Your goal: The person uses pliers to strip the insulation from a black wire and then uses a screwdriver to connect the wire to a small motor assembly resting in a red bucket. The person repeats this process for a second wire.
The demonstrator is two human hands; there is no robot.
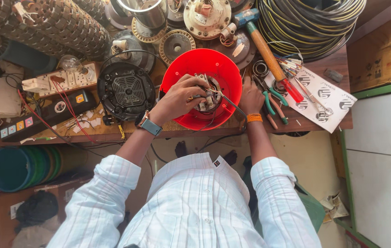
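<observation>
I look down from the head camera and see two bare hands at work on a crowded wooden surface (113, 131). A big red round housing (201, 88) sits at the near edge of it, right in front of the white checked shirt (195, 202). Inside the red housing is a small metal part with wires (208, 94).

My left hand (177, 98) is on top of the red housing. It wears a watch at the wrist. Its grip is clenched on the small metal part, with the fingers curled around it.

My right hand (251, 97) rests at the right rim of the red housing. It has an orange band at the wrist. It holds a thin dark tool (233, 104), and the tip points in at the metal part. I cannot see the fingers well, but the grip looks closed on the tool.

Just right of that hand lie pliers with green handles (274, 98) and a hammer with a wooden handle (262, 43). A red-handled screwdriver (292, 89) lies on a white printed paper (326, 98).

To the left is a black round cover (125, 89), and a white power strip (62, 80) sits further left. At the far right corner is a big coil of dark cable (310, 23).
</observation>
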